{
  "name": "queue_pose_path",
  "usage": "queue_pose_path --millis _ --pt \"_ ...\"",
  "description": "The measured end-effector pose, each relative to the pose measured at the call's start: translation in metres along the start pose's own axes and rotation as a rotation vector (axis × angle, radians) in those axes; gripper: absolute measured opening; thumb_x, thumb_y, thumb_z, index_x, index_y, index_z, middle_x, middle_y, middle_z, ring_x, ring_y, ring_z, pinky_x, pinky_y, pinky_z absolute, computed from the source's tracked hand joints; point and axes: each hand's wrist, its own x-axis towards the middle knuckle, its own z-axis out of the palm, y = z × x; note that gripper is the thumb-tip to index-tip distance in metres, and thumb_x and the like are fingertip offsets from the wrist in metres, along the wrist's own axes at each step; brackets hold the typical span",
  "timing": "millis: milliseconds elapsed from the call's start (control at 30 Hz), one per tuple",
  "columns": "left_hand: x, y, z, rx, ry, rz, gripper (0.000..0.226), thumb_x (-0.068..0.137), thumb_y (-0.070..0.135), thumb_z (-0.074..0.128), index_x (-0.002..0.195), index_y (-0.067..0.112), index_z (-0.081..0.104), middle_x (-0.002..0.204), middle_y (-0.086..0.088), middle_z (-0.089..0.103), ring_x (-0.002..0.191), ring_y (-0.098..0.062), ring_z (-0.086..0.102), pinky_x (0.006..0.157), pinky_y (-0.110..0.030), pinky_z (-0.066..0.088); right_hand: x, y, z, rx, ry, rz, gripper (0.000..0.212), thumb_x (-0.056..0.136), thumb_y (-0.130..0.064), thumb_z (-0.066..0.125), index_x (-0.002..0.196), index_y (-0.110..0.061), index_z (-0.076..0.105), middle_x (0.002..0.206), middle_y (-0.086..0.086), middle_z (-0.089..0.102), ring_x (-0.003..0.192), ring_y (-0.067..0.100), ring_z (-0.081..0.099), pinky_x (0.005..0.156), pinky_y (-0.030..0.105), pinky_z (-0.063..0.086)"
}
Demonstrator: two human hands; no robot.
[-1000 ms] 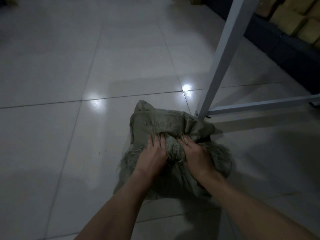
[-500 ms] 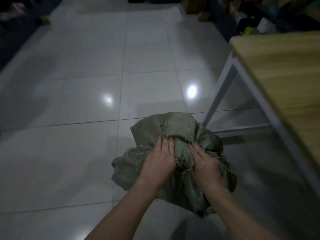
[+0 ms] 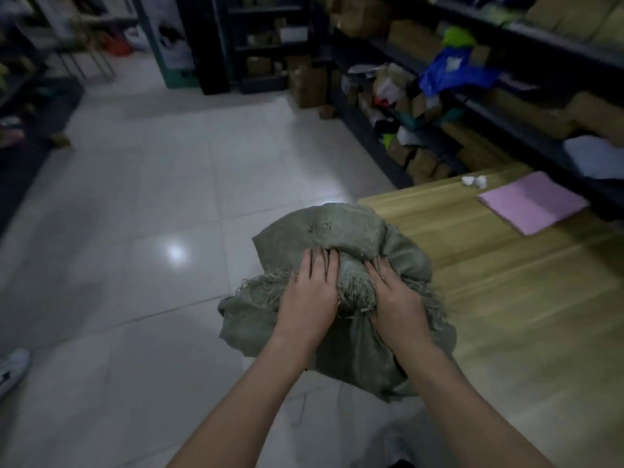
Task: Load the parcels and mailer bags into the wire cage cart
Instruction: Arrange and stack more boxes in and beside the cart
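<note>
A grey-green woven sack (image 3: 324,231) with a frayed open edge hangs bunched in front of me, at the left corner of a wooden table (image 3: 526,298). My left hand (image 3: 309,295) and my right hand (image 3: 396,298) both grip the gathered, frayed mouth of the sack side by side, fingers dug into the cloth. What the sack holds is hidden. No wire cage cart is in view.
A pink flat mailer (image 3: 531,206) and small white scraps (image 3: 474,180) lie on the table. Dark shelves (image 3: 422,106) with cardboard boxes and coloured bags run along the right and back. Glossy white floor tiles (image 3: 141,204) spread to the left; a white shoe (image 3: 11,369) is at the left edge.
The sack has come up off the floor beside the table leg to tabletop height, still held by both hands. My view has lifted from the floor to the table and shelves.
</note>
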Motion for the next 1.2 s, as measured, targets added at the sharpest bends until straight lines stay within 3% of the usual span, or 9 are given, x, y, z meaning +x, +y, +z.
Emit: queue_pose_path --millis 67,333,467,600,767,900,967,1067,1200 --pt "0.001 0.009 -0.018 -0.014 0.049 0.041 0.065 0.086 0.009 0.017 0.143 -0.004 0.047 0.137 -0.029 0.055 0.128 -0.044 0.052 0.088 -0.050 0.058 -0.005 -0.003 -0.025 -0.034 0.038 0.041 0.085 0.045 0.018 0.086 0.126 0.008 0.063 0.131 0.029 0.060 0.114 0.041 0.065 0.079 0.047 0.058" --pt "0.007 0.081 -0.068 -0.004 0.084 0.287 0.062 0.093 0.008 0.021 0.154 -0.003 0.024 0.155 -0.030 0.031 0.144 -0.046 0.031 0.107 -0.053 0.044 -0.046 0.017 -0.112 -0.125 0.087 0.233 0.088 0.044 0.015 0.088 0.128 0.004 0.063 0.141 0.029 0.052 0.104 0.040 0.069 0.063 0.040 0.060" --pt "0.006 0.132 -0.074 -0.021 0.054 0.380 0.061 0.095 0.010 0.029 0.154 -0.002 0.021 0.157 -0.027 0.028 0.147 -0.041 0.026 0.110 -0.053 0.042 -0.078 0.046 -0.142 -0.171 0.130 0.307 0.084 0.048 0.018 0.084 0.128 0.005 0.063 0.138 0.028 0.055 0.106 0.040 0.069 0.065 0.044 0.062" --pt "0.000 0.200 -0.077 -0.032 0.007 0.478 0.061 0.096 0.013 0.020 0.155 -0.001 0.019 0.159 -0.026 0.024 0.149 -0.040 0.019 0.113 -0.055 0.036 -0.124 0.084 -0.176 -0.233 0.161 0.410 0.081 0.049 0.023 0.080 0.127 0.006 0.064 0.135 0.030 0.057 0.112 0.042 0.066 0.068 0.049 0.062" --pt "-0.015 0.303 -0.068 -0.037 -0.006 0.592 0.060 0.094 0.010 0.017 0.150 -0.005 0.032 0.151 -0.029 0.038 0.143 -0.045 0.032 0.107 -0.056 0.043 -0.197 0.140 -0.222 -0.313 0.184 0.535 0.084 0.043 0.023 0.081 0.124 0.008 0.065 0.131 0.030 0.059 0.109 0.042 0.067 0.069 0.048 0.061" --pt "-0.036 0.397 -0.062 -0.032 -0.036 0.679 0.059 0.089 0.011 0.023 0.138 -0.006 0.051 0.136 -0.029 0.055 0.130 -0.045 0.051 0.093 -0.055 0.053 -0.265 0.190 -0.263 -0.350 0.202 0.623 0.085 0.042 0.024 0.079 0.124 0.008 0.064 0.130 0.031 0.059 0.112 0.043 0.065 0.076 0.050 0.059" --pt "-0.050 0.446 -0.066 -0.035 -0.018 0.706 0.061 0.091 0.008 0.017 0.146 -0.007 0.038 0.146 -0.031 0.044 0.139 -0.046 0.039 0.104 -0.056 0.046 -0.299 0.217 -0.284 -0.359 0.209 0.668 0.085 0.041 0.024 0.080 0.123 0.008 0.064 0.129 0.031 0.060 0.113 0.043 0.065 0.079 0.049 0.058" --pt "-0.067 0.518 -0.069 0.064 -0.108 0.777 0.056 0.103 0.006 0.020 0.155 -0.004 0.001 0.162 -0.027 0.010 0.151 -0.041 0.007 0.121 -0.052 0.022 -0.347 0.257 -0.316 -0.368 0.217 0.733 0.083 0.042 0.021 0.081 0.123 0.008 0.065 0.129 0.031 0.060 0.114 0.042 0.064 0.083 0.047 0.057" --pt "-0.083 0.607 -0.068 0.090 -0.116 0.864 0.059 0.105 0.006 0.024 0.155 -0.003 -0.006 0.163 -0.025 0.004 0.152 -0.039 0.000 0.123 -0.049 0.017 -0.406 0.303 -0.357 -0.405 0.204 0.818 0.065 0.057 0.014 0.073 0.121 0.008 0.066 0.127 0.032 0.061 0.113 0.042 0.065 0.083 0.047 0.057"
